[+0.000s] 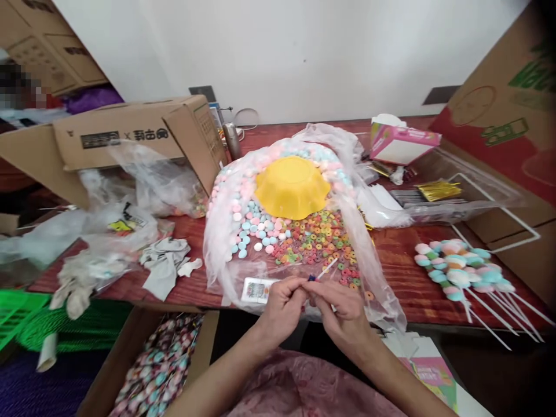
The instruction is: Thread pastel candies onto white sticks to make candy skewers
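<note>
Step in hand, by appearance: threading. The left hand [281, 306] pinches a small dark blue candy piece [311, 278]; the right hand [343, 310] grips the thin white stick [326, 269], whose tip slants away over the clear plastic bag of coloured ring candies [317, 237]. Next move calls for steady alignment — the piece is small. Right of the hands lie finished pastel marshmallow skewers [460, 269]; beyond, an upturned yellow plastic bowl [292, 186].

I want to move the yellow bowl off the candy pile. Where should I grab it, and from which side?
The yellow bowl lies upside down on the candy, so its wavy rim faces down and flares outward. Probably best to come from above and pinch the rim's near edge, where a scallop gives a finger gap, then lift straight up.
</note>
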Available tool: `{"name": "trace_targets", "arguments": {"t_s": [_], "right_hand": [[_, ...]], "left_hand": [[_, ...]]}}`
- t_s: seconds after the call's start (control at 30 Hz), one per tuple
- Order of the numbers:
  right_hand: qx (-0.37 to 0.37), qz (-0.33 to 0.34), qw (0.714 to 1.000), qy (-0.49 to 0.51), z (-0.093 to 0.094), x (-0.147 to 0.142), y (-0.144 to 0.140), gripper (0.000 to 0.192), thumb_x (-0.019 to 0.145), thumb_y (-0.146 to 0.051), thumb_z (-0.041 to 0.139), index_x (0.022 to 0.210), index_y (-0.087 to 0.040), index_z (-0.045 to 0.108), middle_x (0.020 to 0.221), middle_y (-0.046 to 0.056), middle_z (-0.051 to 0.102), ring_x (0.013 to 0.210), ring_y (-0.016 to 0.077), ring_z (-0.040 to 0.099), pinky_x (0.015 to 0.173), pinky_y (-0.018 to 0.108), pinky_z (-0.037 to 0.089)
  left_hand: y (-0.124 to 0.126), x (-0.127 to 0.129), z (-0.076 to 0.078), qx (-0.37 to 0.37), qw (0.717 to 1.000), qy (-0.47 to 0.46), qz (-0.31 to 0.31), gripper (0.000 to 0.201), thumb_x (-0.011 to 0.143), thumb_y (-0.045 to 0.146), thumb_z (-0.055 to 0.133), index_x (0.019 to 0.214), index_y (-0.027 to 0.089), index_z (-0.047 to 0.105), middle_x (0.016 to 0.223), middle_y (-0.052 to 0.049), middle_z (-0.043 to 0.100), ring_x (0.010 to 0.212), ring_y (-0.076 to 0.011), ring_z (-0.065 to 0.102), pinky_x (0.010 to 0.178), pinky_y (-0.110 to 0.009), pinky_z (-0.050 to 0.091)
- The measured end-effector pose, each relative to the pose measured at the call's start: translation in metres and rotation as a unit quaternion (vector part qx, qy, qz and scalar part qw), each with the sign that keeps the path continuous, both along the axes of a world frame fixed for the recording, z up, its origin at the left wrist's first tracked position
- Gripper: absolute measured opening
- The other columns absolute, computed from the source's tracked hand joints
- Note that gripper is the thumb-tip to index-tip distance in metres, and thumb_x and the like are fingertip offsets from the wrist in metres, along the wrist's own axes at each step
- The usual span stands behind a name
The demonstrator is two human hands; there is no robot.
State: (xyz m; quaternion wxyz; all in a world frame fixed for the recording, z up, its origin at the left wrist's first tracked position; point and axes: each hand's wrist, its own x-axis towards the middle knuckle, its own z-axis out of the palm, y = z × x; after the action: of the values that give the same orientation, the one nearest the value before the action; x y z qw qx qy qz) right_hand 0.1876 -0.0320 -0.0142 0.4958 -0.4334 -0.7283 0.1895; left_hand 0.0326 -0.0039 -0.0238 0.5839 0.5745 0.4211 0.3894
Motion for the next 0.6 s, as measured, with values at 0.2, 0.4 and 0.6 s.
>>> {"name": "trace_targets", "arguments": {"t_s": [0.2,0.4,0.6], "right_hand": [[-0.098,0.052,0.993,0.041,-0.014,-0.006,0.019,0.022,0.09,-0.013,0.056,0.097,-0.02,0.076,0.073,0.0,0.074,0.062,0.0129,0.068,0.059,0.021,0.054],[-0.036,0.07,0.994,-0.072,-0.017,-0.002,0.015,0.029,0.092,-0.011,0.053,0.113,-0.021,0.07,0.099,0.005,0.076,0.085,0.0168,0.072,0.075,0.027,0.057],[0.036,0.063,0.991,-0.11,-0.018,0.008,0.015,0.025,0.092,-0.011,0.057,0.115,-0.021,0.061,0.093,0.004,0.073,0.079,0.0153,0.069,0.071,0.027,0.054]], "left_hand": [[-0.005,-0.021,0.006,0.071,0.994,0.077,-0.036,0.026,0.091,0.023,0.049,0.075,0.015,0.067,0.074,0.0,0.055,0.074,-0.0133,0.051,0.072,-0.024,0.038],[-0.007,-0.022,-0.004,0.084,0.994,0.069,-0.023,0.029,0.094,0.029,0.049,0.076,0.014,0.067,0.071,-0.001,0.053,0.072,-0.0138,0.049,0.071,-0.025,0.038],[-0.007,-0.019,-0.007,0.044,0.996,0.063,-0.035,0.03,0.092,0.03,0.053,0.073,0.013,0.068,0.071,-0.001,0.051,0.07,-0.0125,0.046,0.065,-0.025,0.035]]}}
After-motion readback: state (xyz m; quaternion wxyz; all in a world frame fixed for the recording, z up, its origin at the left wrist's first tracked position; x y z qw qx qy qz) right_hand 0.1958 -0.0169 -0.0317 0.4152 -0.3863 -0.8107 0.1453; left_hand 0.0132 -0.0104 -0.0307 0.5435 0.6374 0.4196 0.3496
